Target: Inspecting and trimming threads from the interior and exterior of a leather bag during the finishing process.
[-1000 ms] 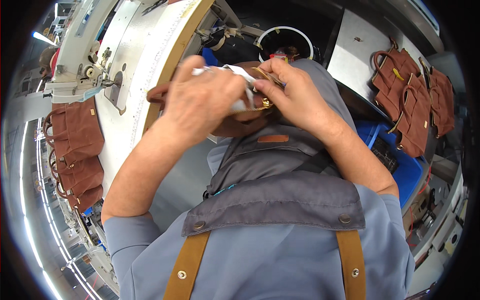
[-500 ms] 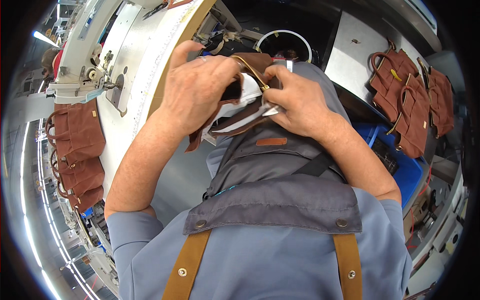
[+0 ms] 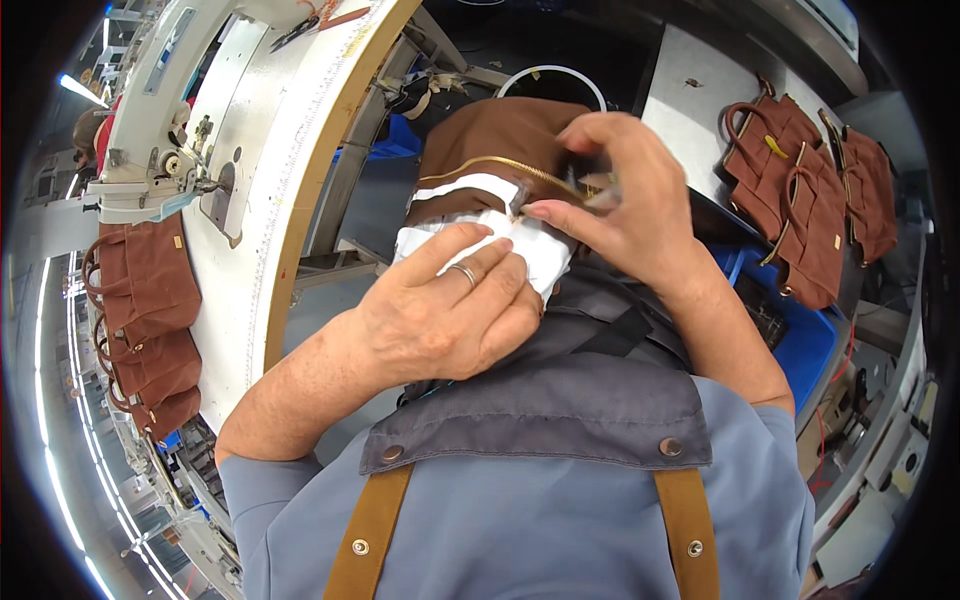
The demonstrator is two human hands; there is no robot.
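Pressing bent, close-set fingertips onto the soft white lining, the left hand worked low on the brown fabric bag; thumb hidden, couldn't tell if it pinched. Bag lay on the person's lap, gold-toothed curved zipper running across it. Right hand was at the zipper's right end, thumb and forefinger spread, other fingers curled and blurred; hold couldn't be confirmed. Red-brown fabric handbags sat off right.
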